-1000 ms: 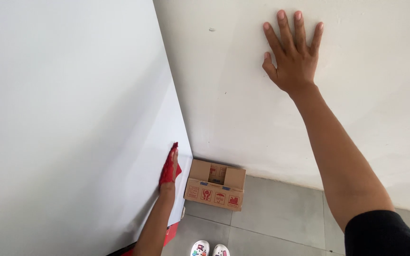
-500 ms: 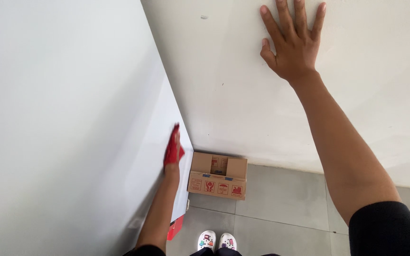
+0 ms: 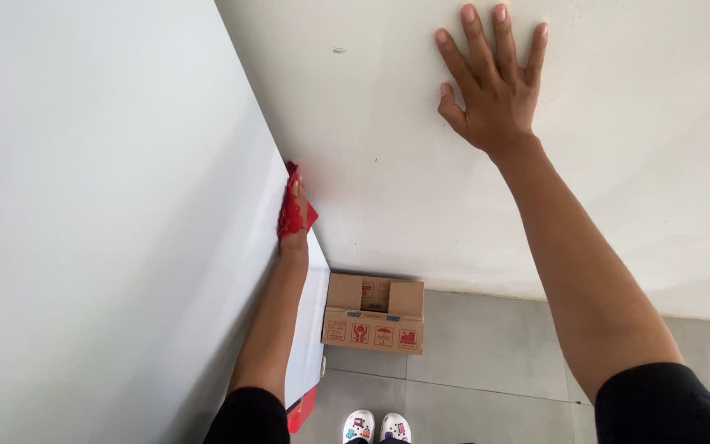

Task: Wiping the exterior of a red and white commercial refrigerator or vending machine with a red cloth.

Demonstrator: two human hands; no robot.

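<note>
My left hand (image 3: 295,220) presses a red cloth (image 3: 292,207) flat against the side of a tall white panel (image 3: 108,205), near its right edge. My right hand (image 3: 491,82) lies flat on the white wall (image 3: 643,164) with its fingers spread and nothing in it. My right arm stretches up from the lower right in a black sleeve.
A small brown cardboard box (image 3: 375,314) with red marks sits on the grey tiled floor (image 3: 495,362) against the wall, beside the panel's foot. A red base piece (image 3: 301,409) shows under the panel. My white shoes (image 3: 375,427) stand at the bottom edge.
My left hand has slid the red cloth upward along the white panel's edge. My right hand stays flat on the wall; the view has shifted slightly.
</note>
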